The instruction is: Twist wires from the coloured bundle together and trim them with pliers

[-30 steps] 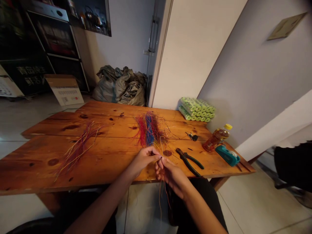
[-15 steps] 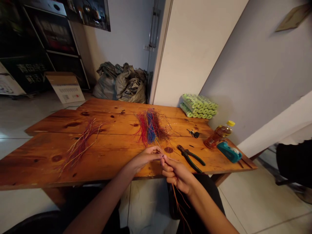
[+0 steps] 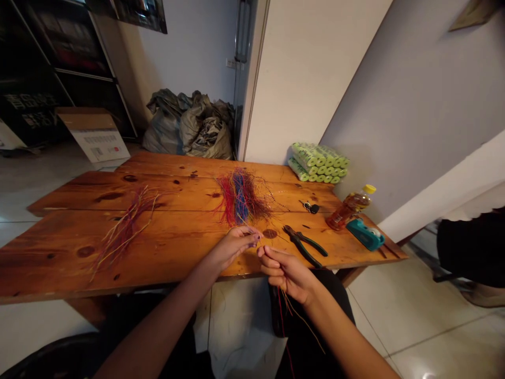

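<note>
My left hand is closed in a pinch on thin wire-like strands near the table's front edge. My right hand sits just right of it, its fingers curled around yellow and red strands that hang below it past the table edge. A small gap parts the fingertips of the two hands. Just beyond them lies a tangled pile of red, blue and dark strands. Further left, a looser bundle of purple and yellow strands rests on the wooden table. Diagonal cutters with dark green handles lie right of my hands.
Keys, a yellow-capped bottle and a teal tape dispenser stand or lie at the table's right. Green-wrapped rolls are stacked at the back right. Beyond the table are grey sacks and a cardboard box on the floor.
My hands' fingertips were together and have moved slightly apart. The strands below my right hand have swung, and a red one now shows. The view has shifted a little.
</note>
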`<state>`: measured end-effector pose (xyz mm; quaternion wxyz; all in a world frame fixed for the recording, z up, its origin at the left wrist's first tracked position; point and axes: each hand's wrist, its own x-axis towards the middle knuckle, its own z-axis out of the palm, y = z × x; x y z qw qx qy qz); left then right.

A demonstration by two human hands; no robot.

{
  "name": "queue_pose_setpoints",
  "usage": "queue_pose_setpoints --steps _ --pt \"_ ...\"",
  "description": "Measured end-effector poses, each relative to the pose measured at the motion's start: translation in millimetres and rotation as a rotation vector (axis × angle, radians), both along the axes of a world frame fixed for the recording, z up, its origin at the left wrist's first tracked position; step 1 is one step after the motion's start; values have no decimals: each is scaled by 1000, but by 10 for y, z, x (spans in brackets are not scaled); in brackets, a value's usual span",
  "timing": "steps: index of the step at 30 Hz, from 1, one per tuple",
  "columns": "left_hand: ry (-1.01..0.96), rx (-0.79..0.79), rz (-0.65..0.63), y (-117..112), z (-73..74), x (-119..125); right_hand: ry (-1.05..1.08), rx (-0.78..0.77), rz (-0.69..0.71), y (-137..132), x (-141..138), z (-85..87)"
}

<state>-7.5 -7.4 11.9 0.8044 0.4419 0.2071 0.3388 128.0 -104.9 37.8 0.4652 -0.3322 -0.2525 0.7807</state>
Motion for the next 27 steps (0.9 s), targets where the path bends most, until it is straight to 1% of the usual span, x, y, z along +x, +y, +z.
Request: queue_pose_setpoints --steps 2,3,4,6,8,10,12,15,17,18,20,22,23,25,27 --pt "-40 -53 87 15 -25 16 -19 18 -33 -6 -5 -15" --pt "-66 -76 99 16 -41 25 -25 24 -44 -4 -7 -19" --pt "-90 -90 93 13 -57 34 -29 27 -54 0 -8 -21" --pt "-97 -80 21 -8 -80 48 -34 28 -73 15 -8 -14" --pt "-47 -9 -82 -38 -82 55 -40 27 -88 30 -3 -1" --pt "24 103 -125 -61 -63 56 -45 24 -93 37 2 7" --pt "95 238 -95 -65 -32 59 -57 17 -88 35 0 2" --pt "196 404 -1 -33 14 67 -126 24 -113 32 -18 -31" --pt "222 423 78 -1 32 69 -263 65 -177 34 -17 -52" --pt "217 407 125 15 37 66 -378 109 -233 34 -4 -57" --pt "189 355 221 44 40 54 -674 240 -391 21 47 -49" --pt "160 299 302 68 37 35 -975 403 -567 -21 117 -22" --pt "148 271 331 78 34 26 -1098 472 -627 -54 148 -6" --pt "123 216 365 96 24 9 -1270 564 -665 -132 183 18" --pt "85 153 374 113 8 -2 -1363 595 -623 -208 175 22"
